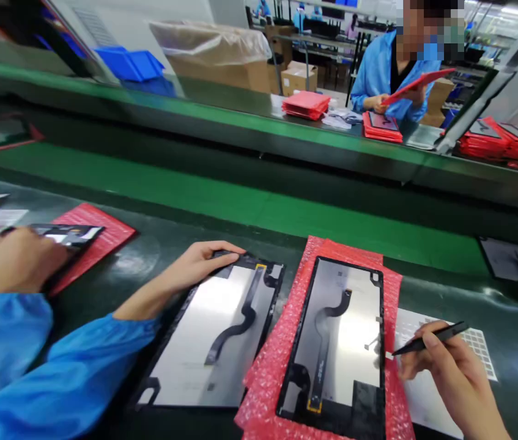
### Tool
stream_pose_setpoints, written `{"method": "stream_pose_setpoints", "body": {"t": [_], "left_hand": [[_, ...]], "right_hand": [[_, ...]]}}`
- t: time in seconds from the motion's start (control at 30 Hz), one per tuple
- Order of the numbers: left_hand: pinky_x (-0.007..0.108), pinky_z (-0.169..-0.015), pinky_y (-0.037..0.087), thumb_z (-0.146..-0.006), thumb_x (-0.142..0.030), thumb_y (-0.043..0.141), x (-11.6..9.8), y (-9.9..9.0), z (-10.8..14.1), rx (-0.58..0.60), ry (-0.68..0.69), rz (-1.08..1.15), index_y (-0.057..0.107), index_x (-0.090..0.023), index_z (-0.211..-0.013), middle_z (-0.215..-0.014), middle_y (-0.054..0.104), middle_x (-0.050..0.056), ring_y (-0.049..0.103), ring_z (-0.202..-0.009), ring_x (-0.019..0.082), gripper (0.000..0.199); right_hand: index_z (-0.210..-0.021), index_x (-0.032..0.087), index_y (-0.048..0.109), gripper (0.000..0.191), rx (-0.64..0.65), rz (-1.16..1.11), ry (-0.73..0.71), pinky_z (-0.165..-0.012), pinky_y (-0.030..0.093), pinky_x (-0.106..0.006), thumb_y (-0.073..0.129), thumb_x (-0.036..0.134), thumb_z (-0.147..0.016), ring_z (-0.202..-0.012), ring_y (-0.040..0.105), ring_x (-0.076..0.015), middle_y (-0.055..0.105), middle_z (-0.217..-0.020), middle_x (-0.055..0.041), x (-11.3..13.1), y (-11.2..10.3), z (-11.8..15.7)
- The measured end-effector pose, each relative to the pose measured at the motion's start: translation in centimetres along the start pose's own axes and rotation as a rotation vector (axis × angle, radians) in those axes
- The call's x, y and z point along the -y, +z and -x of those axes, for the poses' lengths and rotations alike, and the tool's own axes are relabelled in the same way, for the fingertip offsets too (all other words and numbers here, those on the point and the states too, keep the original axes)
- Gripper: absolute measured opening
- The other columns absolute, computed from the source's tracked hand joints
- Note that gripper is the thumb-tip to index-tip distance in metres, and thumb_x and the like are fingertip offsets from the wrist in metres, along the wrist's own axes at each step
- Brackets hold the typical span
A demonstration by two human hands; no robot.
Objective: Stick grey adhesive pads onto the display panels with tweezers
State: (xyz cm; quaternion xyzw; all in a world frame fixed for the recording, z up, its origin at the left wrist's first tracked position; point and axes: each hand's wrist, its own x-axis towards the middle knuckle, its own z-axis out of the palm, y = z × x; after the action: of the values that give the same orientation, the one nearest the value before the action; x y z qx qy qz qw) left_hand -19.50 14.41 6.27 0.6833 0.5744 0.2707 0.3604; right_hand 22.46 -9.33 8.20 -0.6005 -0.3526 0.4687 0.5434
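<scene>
My left hand (208, 263) rests on the top left corner of a tablet display panel (194, 330), thumb and fingers on its dark edge. This panel lies back up, with a dark ribbon cable (244, 318) across it. In my right hand (446, 363) is a pair of black tweezers (437, 337). Their tip is at a small pale piece (389, 355) by the right edge of a second display panel (359, 330). That second panel lies on red bubble wrap (281, 366). Under my right hand is a white sticker sheet (481, 348) with a grid of small labels.
At the left, another person's hands (24, 260) work over a panel on a red bubble bag (91, 229). A green-edged shelf (240, 125) runs behind the bench. Across it, a person in blue (378, 70) holds a red bag near red stacks (307, 104). Another panel (513, 260) lies far right.
</scene>
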Motion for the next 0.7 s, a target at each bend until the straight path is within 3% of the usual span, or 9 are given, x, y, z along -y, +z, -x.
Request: {"method": "stream_pose_setpoints", "body": {"t": [0.1,0.2,0.27,0.33,0.43,0.53,0.7], "left_hand": [[0.041,-0.084,0.06,-0.086,-0.056,0.072,-0.2,0.0,0.0,-0.017,0.155,-0.075,0.078,-0.017,-0.084,-0.096,0.078,0.011,0.073,-0.09,0.028,0.039],[0.047,-0.107,0.051,-0.094,-0.045,0.066,-1.7,0.9,0.9,-0.098,0.315,-0.15,0.077,-0.017,-0.089,-0.116,0.073,0.014,0.066,-0.113,0.031,0.03],[0.04,-0.102,0.053,-0.099,-0.038,0.061,-3.5,2.3,2.4,-0.053,0.427,-0.16,0.077,-0.019,-0.096,-0.111,0.073,0.01,0.068,-0.108,0.025,0.025],[0.03,-0.081,0.057,-0.104,-0.032,0.056,-5.4,4.2,4.2,0.091,0.573,-0.17,0.075,-0.021,-0.105,-0.095,0.073,0.005,0.07,-0.087,0.018,0.022],[0.032,-0.061,0.056,-0.107,-0.029,0.05,-7.2,7.2,6.6,0.211,0.797,-0.321,0.069,-0.015,-0.118,-0.091,0.07,0.007,0.068,-0.074,0.021,0.026],[0.037,-0.06,0.061,-0.109,-0.031,0.048,-7.4,8.8,7.9,0.209,0.813,-0.393,0.063,-0.012,-0.124,-0.097,0.069,0.01,0.07,-0.077,0.025,0.029],[0.039,-0.062,0.064,-0.111,-0.035,0.044,-6.6,8.9,8.1,0.207,0.803,-0.38,0.054,-0.012,-0.133,-0.107,0.069,0.013,0.073,-0.081,0.026,0.034]], "right_hand": [[-0.091,0.023,0.066,0.033,0.103,-0.011,-0.047,-0.052,0.065,-0.032,0.071,0.054,-0.1,-0.055,0.078,-0.024,0.08,-0.069,-0.0088,1.5,4.3,-1.7],[-0.096,0.022,0.065,0.036,0.127,0.012,-0.052,-0.053,0.066,-0.03,0.073,0.057,-0.099,-0.059,0.08,-0.0237,0.081,-0.073,-0.009,1.9,7.7,-3.4],[-0.099,0.021,0.064,0.038,0.113,0.049,-0.046,-0.055,0.066,-0.03,0.072,0.058,-0.099,-0.062,0.08,-0.0233,0.082,-0.076,-0.0091,1.6,9.5,-4.5],[-0.101,0.02,0.063,0.041,0.113,0.091,-0.034,-0.058,0.065,-0.03,0.07,0.06,-0.099,-0.065,0.081,-0.0229,0.082,-0.079,-0.0099,1.2,10.8,-5.5],[-0.102,0.019,0.063,0.047,0.129,0.13,0.0,-0.06,0.065,-0.029,0.069,0.065,-0.097,-0.067,0.081,-0.0224,0.082,-0.08,-0.0106,0.6,12.1,-6.7],[-0.102,0.018,0.064,0.051,0.14,0.146,0.051,-0.06,0.065,-0.029,0.07,0.068,-0.095,-0.069,0.081,-0.0228,0.081,-0.08,-0.0105,0.2,12.6,-7.3],[-0.101,0.017,0.064,0.056,0.148,0.173,0.085,-0.057,0.064,-0.03,0.07,0.072,-0.092,-0.066,0.081,-0.0247,0.08,-0.077,-0.0113,0.1,12.7,-7.6]]}}
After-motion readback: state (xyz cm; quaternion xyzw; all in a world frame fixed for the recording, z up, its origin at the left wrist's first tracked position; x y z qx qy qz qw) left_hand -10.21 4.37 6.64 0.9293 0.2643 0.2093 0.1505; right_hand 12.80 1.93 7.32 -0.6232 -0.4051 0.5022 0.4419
